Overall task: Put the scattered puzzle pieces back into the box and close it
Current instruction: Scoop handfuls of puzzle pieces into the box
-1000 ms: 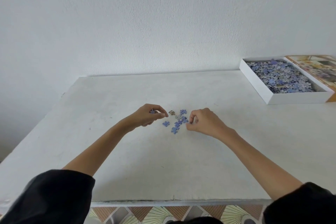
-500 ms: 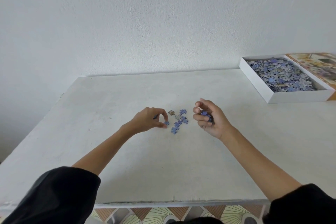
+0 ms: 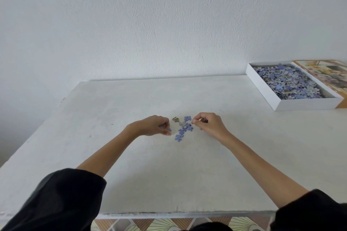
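A small cluster of scattered puzzle pieces (image 3: pixel 183 130), mostly blue with a brown one (image 3: pixel 175 119) and a grey one, lies mid-table. My left hand (image 3: pixel 154 125) rests at the cluster's left edge, with thumb and fingers pinched on a blue piece (image 3: pixel 170 130) that touches the table. My right hand (image 3: pixel 210 125) is palm down at the cluster's right edge, fingers curled over pieces it gathered and fingertips pinched close to the nearest blue piece. The open white box (image 3: pixel 304 104), full of pieces, sits at the far right, with its picture lid (image 3: pixel 324 73) beside it.
The white table (image 3: pixel 169 178) stands against a white wall. Its front edge is close to my body, with patterned floor tiles below. The box and lid reach the table's right back corner. My black sleeves fill the lower corners.
My right hand, lifted and turned up with blue pieces in it half a second ago, has come back down palm-down to the cluster. My left hand shifted slightly and pinches a blue piece.
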